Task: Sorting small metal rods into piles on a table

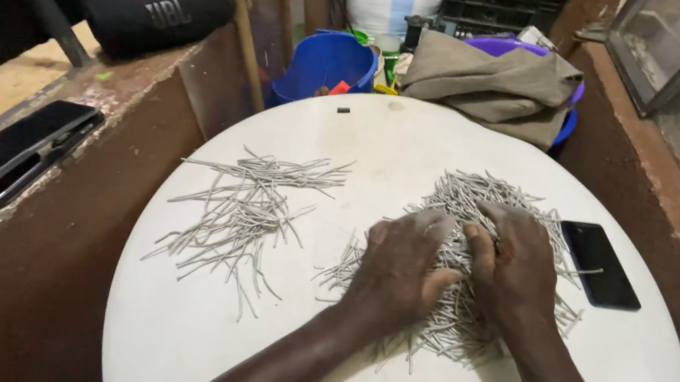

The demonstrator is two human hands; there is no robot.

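Sticks point(473, 233), thin and grey, lay heaped on the right half of a round white desk point(414, 148). Both hands pressed into the heap, side by side and touching. Left hand point(400, 263) lay palm down, fingers spread flat over the sticks, gripping nothing. Right hand point(513, 260) had fingers curled into the pile; could not tell whether it held any. A looser scatter point(247, 206) of the same sticks lay well apart on the left. A black phone point(601, 264) sat just beside the heap at the right. Behind the desk: a blue bucket point(325, 64) and a folded khaki cloth point(491, 84). A second phone point(12, 149) and a black speaker point(159, 12) rested on the left ledge.
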